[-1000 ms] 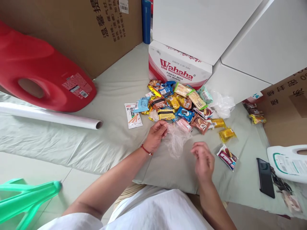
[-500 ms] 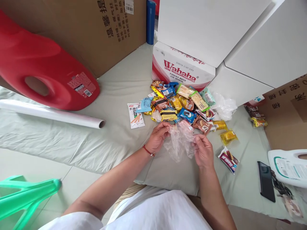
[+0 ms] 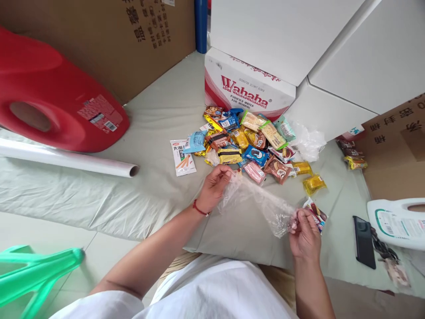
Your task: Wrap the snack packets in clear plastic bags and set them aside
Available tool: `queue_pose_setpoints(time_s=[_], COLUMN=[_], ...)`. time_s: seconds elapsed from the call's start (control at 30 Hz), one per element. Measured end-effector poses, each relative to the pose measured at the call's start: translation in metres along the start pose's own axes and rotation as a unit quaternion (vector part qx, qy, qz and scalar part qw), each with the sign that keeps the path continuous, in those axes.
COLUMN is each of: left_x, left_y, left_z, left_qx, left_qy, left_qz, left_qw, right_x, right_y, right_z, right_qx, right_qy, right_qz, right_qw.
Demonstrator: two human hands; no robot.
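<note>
Clear plastic bag [image 3: 257, 201] stretched between left hand [image 3: 214, 186] and right hand [image 3: 303, 232], both pinching it; snack pile [image 3: 247, 144] beyond.

the clear bag [image 3: 262, 204] hides part of the cloth behind it. small print on the snack packets [image 3: 252, 141] beyond the fingers is unreadable. the red jug [image 3: 49, 102] and white jug [image 3: 398, 221] run off the edges.

Both hands, left hand [image 3: 214, 186] and right hand [image 3: 304, 235], stretch a clear plastic bag [image 3: 259, 204] before the snack pile [image 3: 249, 144].
</note>
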State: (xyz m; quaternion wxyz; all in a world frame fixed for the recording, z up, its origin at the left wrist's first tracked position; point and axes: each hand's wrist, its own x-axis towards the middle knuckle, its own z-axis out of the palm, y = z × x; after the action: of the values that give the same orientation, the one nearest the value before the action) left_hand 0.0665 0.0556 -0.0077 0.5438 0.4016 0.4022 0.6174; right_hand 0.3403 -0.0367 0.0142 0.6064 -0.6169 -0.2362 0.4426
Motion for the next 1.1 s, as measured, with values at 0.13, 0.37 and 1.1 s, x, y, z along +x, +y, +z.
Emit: queue_pose_setpoints(time_s=[0.13,0.37,1.1], left_x=[-0.013,-0.050,-0.090], left_y=[0.024,0.063,0.057], left_z=[-0.008,-0.039,-0.028], left_qx=[0.072,0.236,0.227], left_qy=[-0.111,-0.365,-0.448], left_qz=[0.103,0.182,0.177], left_qw=[0.986,0.882,0.846], right_x=[0.008,0.025,0.009], right_y=[-0.012,-0.006,-0.046], right_z=[0.002,-0.004,0.046], right_qx=[0.007,-0.024,-0.388], right_qy=[0.000,-0.003,-0.580], right_qz=[0.040,0.103,-0.242], right_qw=[0.999,0.994,0.674])
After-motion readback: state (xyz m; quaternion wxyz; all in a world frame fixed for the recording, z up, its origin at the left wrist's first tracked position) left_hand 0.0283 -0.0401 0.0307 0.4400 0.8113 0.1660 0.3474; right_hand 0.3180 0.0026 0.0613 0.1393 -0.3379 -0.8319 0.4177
